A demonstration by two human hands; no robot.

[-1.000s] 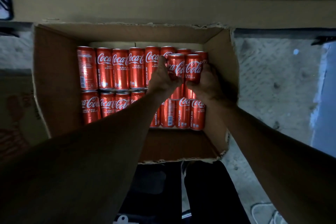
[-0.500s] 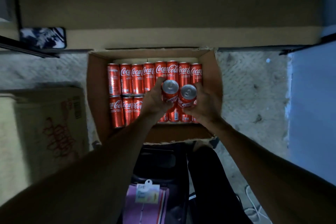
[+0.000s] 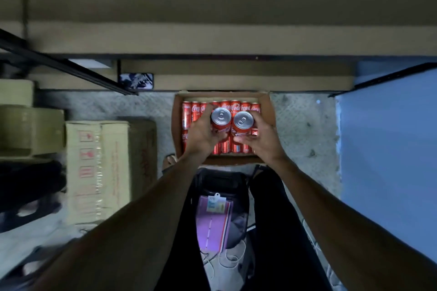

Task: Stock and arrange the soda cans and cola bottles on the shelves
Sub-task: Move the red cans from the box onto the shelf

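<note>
I am looking down over both forearms. The left hand is curled round one red can, and the right hand is curled round a second can. The two cans touch side by side, with their silver tops and pull tabs facing me. Fingers cover most of each can's side, and I cannot read the scraps of white script that show.

Directly beneath the hands sits an open cardboard box of packed cans in rows, their sides showing. The hands hide the middle of the load, so I cannot count it. On the row beyond the fingertips I read white Coca-Cola script, partly cut off by the held cans. The row nearer the wrists carries pale panels too small to read.

Left of the left hand lies a closed carton with faded red handling symbols and lettering I cannot make out. Between the forearms is a purple item with a small tag, its print blurred. Right of the right hand, a blue surface runs out of frame.
</note>
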